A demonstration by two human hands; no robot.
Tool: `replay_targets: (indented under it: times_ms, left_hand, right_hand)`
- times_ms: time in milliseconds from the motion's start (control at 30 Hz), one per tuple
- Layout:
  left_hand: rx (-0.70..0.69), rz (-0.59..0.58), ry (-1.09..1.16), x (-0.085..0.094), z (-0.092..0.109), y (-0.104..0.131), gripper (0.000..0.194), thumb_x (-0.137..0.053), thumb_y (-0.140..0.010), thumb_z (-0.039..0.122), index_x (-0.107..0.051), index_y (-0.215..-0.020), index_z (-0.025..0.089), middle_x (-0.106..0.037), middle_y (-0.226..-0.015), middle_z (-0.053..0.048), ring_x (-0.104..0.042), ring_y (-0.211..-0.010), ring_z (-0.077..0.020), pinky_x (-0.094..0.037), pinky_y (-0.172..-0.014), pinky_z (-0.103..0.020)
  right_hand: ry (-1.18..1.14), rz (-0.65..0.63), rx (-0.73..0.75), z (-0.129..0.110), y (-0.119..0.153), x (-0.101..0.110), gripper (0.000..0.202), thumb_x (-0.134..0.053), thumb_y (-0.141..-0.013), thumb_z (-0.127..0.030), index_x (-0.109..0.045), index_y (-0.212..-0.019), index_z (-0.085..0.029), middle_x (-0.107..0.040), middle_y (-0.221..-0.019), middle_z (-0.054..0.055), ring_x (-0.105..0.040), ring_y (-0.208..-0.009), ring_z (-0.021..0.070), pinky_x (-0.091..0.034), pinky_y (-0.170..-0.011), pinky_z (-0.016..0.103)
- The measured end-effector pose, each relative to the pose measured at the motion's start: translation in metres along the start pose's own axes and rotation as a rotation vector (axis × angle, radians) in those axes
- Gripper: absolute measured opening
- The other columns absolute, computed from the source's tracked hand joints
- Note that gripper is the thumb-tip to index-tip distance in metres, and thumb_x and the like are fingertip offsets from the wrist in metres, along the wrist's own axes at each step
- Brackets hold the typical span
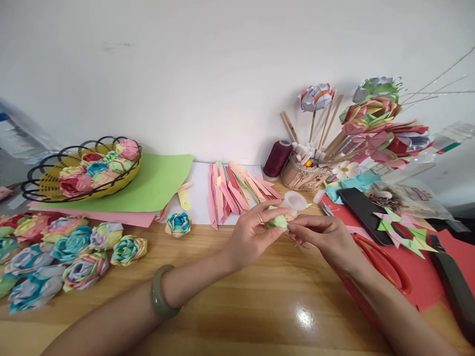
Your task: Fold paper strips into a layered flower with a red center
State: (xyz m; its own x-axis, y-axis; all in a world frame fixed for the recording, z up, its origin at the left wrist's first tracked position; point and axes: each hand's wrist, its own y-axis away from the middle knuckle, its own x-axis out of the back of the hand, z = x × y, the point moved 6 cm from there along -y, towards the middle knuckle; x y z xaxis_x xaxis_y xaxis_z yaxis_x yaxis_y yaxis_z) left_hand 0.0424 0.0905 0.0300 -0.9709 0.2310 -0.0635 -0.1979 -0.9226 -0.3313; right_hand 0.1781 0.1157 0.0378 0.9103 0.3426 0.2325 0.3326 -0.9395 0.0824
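Note:
A small light green folded paper piece [277, 219] is held up over the front of the table, between both hands. My left hand [252, 232], with a ring and a green bangle at the wrist, has its fingers and thumb closed around the piece. My right hand [322, 235] pinches at the piece's right edge; its fingertips are partly hidden. Just behind the hands stands a small clear round cup [295, 201]. Folded paper strips [232, 190] in pink, red, green and yellow lie on white paper behind my left hand.
Finished paper flowers [87, 269] and a yellow basket [124, 180] are at left, one flower [178, 224] nearer. Thread spool [277, 159], decorated pot [304, 175] and paper blooms stand behind. Phone [365, 215], red-handled scissors [386, 264] and dark stapler-like tool [452, 287] lie right.

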Motion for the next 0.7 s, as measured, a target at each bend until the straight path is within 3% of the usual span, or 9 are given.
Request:
replay_targets:
  times_ms: [467, 700]
  left_hand:
    - [0.027, -0.077, 0.103, -0.0042, -0.0031, 0.0, 0.034, -0.053, -0.079, 0.018, -0.058, -0.111, 0.027, -0.046, -0.128, -0.007, -0.042, -0.119, -0.0229, -0.047, -0.087, -0.034]
    - [0.007, -0.006, 0.012, -0.0002, -0.0035, -0.0017, 0.034, -0.052, -0.08, 0.017, -0.057, -0.112, 0.027, -0.048, -0.124, -0.006, -0.043, -0.118, -0.0196, -0.046, -0.088, -0.03]
  right_hand:
    - [-0.026, -0.04, -0.011, -0.0019, 0.001, -0.0058, 0.019, -0.071, -0.062, -0.034, -0.066, -0.06, -0.016, -0.052, -0.053, -0.002, -0.042, -0.051, 0.0087, -0.035, -0.048, 0.023]
    - [-0.002, -0.004, 0.032, -0.0067, 0.0015, -0.0027, 0.016, -0.068, -0.067, -0.034, -0.068, -0.068, -0.018, -0.059, -0.066, 0.001, -0.049, -0.062, 0.012, -0.039, -0.057, 0.024]
